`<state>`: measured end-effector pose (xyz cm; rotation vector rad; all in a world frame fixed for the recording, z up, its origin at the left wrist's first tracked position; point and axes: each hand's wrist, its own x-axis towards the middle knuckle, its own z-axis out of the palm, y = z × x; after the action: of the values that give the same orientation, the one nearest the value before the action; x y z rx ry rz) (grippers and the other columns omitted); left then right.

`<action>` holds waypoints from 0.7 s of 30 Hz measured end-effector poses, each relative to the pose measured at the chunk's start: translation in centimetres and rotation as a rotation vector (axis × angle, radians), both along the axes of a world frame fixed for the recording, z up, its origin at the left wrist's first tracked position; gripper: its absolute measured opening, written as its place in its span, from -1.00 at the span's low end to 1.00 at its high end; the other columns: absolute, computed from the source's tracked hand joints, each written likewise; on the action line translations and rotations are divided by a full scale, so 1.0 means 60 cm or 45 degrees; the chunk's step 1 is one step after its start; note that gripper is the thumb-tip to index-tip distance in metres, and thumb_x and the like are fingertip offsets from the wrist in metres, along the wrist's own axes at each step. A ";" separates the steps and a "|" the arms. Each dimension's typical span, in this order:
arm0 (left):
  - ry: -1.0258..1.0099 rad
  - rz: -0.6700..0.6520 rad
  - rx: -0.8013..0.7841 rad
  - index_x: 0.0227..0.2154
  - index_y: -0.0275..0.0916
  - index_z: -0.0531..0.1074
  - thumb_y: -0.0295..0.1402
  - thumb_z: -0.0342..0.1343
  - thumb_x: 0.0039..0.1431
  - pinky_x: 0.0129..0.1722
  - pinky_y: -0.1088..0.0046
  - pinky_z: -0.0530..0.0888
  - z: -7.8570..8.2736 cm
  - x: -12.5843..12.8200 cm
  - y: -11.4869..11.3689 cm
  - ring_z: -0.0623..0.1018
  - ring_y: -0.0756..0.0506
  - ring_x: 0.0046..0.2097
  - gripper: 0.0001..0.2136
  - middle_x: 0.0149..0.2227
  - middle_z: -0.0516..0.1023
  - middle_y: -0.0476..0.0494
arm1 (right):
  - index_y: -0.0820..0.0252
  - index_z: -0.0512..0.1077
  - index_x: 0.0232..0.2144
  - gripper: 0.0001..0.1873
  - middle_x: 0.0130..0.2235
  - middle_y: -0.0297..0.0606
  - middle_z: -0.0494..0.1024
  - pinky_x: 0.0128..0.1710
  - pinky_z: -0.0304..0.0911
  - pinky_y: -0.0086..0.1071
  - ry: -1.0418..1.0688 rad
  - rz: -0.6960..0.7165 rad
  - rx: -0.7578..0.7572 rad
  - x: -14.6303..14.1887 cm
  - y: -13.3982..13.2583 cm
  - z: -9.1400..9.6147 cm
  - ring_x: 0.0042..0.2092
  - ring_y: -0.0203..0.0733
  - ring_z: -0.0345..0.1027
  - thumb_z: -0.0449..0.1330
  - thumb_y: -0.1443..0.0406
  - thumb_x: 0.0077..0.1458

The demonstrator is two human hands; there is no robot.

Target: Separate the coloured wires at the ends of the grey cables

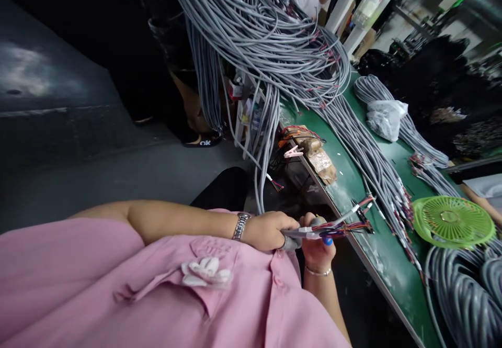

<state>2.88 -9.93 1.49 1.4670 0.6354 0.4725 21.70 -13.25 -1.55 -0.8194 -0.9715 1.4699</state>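
My left grip (266, 231) holds grey cables (304, 232) near their coloured wires (338, 228), and my right grip (317, 235) pinches them just beside it. They hang before my pink shirt (149, 316), near the green tabletop (349, 172).

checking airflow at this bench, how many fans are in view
1: a green fan, at the right of the picture, next to the cable ends on the green table. Others may be hidden in the dark background.
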 end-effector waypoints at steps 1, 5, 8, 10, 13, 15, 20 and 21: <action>0.004 -0.015 -0.003 -0.42 -0.26 0.52 -0.32 0.24 -0.04 -0.44 0.55 0.32 0.001 0.000 0.000 0.42 0.00 -0.47 -0.86 -0.54 0.50 0.03 | 0.11 0.33 -0.54 -0.60 -0.49 -0.35 0.14 -0.47 0.10 -0.30 0.016 0.012 0.003 -0.001 0.001 0.001 -0.47 -0.23 0.07 0.19 -0.08 -0.06; 0.024 -0.080 -0.108 -0.36 -0.27 0.50 -0.34 0.20 0.00 -0.45 0.52 0.36 0.003 -0.002 0.002 0.47 -0.02 -0.49 -0.87 -0.55 0.50 0.00 | 0.11 0.28 -0.56 -0.60 -0.49 -0.35 0.15 -0.44 0.13 -0.28 0.013 0.006 -0.010 -0.002 0.005 0.000 -0.48 -0.23 0.08 0.18 -0.06 -0.03; 0.017 -0.087 -0.222 -0.34 -0.26 0.50 -0.36 0.21 -0.01 -0.47 0.51 0.38 -0.002 -0.001 0.003 0.47 -0.02 -0.50 -0.85 -0.55 0.49 0.01 | 0.10 0.27 -0.58 -0.59 -0.49 -0.33 0.17 -0.44 0.15 -0.26 -0.041 -0.039 -0.046 0.000 0.006 -0.004 -0.46 -0.20 0.09 0.17 -0.07 -0.03; 0.015 -0.077 -0.264 -0.33 -0.27 0.50 -0.38 0.22 -0.04 -0.49 0.52 0.38 -0.008 0.001 0.004 0.45 0.00 -0.51 -0.83 -0.55 0.48 0.01 | 0.10 0.29 -0.59 -0.60 -0.49 -0.32 0.18 -0.44 0.15 -0.25 -0.040 -0.058 -0.053 0.001 0.007 -0.007 -0.45 -0.18 0.11 0.18 -0.06 -0.03; -0.010 -0.043 -0.316 -0.33 -0.28 0.49 -0.41 0.23 -0.06 -0.51 0.53 0.36 -0.017 0.005 0.004 0.43 0.01 -0.52 -0.83 -0.55 0.45 0.02 | 0.10 0.32 -0.58 -0.63 -0.47 -0.33 0.19 -0.43 0.15 -0.26 -0.010 -0.038 -0.044 0.004 0.006 -0.009 -0.45 -0.20 0.10 0.20 -0.03 -0.01; -0.018 -0.031 -0.341 -0.33 -0.28 0.49 -0.40 0.22 -0.06 -0.54 0.55 0.33 -0.019 0.007 0.002 0.41 0.02 -0.54 -0.83 -0.56 0.44 0.02 | 0.09 0.34 -0.55 -0.65 -0.46 -0.34 0.19 -0.41 0.15 -0.26 -0.008 -0.020 -0.054 0.005 0.004 -0.009 -0.44 -0.21 0.10 0.20 -0.03 -0.01; 0.008 -0.035 -0.310 -0.32 -0.29 0.49 -0.37 0.23 -0.05 -0.59 0.56 0.26 -0.014 0.005 0.001 0.37 0.04 -0.58 -0.81 -0.60 0.42 0.03 | 0.10 0.33 -0.55 -0.64 -0.47 -0.35 0.19 -0.39 0.14 -0.26 -0.043 -0.058 -0.104 0.005 0.000 -0.004 -0.44 -0.22 0.08 0.22 -0.04 -0.03; 0.010 -0.039 -0.306 -0.32 -0.29 0.49 -0.37 0.23 -0.04 -0.59 0.56 0.27 -0.014 0.004 0.001 0.38 0.03 -0.58 -0.82 -0.59 0.42 0.03 | 0.10 0.32 -0.55 -0.62 -0.47 -0.35 0.19 -0.39 0.14 -0.26 -0.051 -0.064 -0.109 0.005 0.000 -0.003 -0.45 -0.23 0.07 0.22 -0.04 -0.04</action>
<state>3.15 -9.86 0.66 1.2496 0.6518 0.3538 21.99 -13.26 -1.71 -0.9321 -0.9160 1.4652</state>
